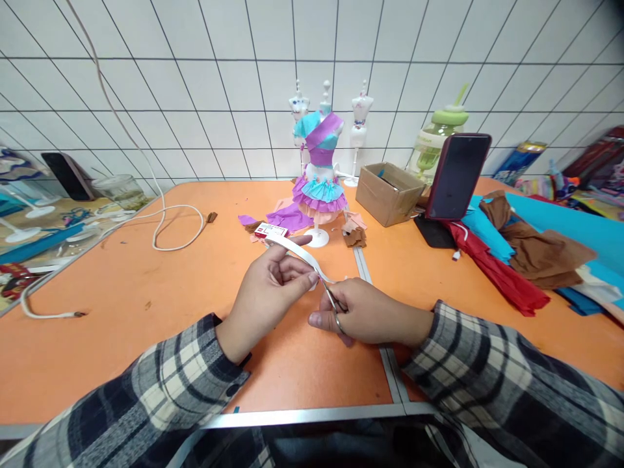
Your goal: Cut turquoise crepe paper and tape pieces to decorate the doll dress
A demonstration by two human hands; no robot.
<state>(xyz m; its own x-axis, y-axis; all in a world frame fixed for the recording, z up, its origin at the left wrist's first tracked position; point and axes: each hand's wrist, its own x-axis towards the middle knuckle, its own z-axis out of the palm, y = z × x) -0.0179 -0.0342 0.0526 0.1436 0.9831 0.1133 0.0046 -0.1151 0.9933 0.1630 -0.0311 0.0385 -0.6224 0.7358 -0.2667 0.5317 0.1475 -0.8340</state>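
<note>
Between its thumb and fingers, my left hand point(275, 286) pinches a white strip point(297, 250) that looks like tape and curves down toward my right hand. My right hand point(358, 312) grips a small pair of scissors point(332, 300), its blades at the strip just beside my left thumb. Whether the blades are fully closed is too small to tell. Behind the hands stands a small dress form point(319, 162) in a purple and turquoise ruffled outfit. At its foot lie purple crepe paper pieces point(292, 218) and a small red and white box point(271, 231).
Two white mini dress forms point(361, 110) stand by the tiled wall. To the right are a cardboard box point(390, 195), a propped phone point(458, 175), a green-lidded bottle point(433, 143) and brown crepe paper point(541, 250). A white cable point(160, 227) loops across the left side.
</note>
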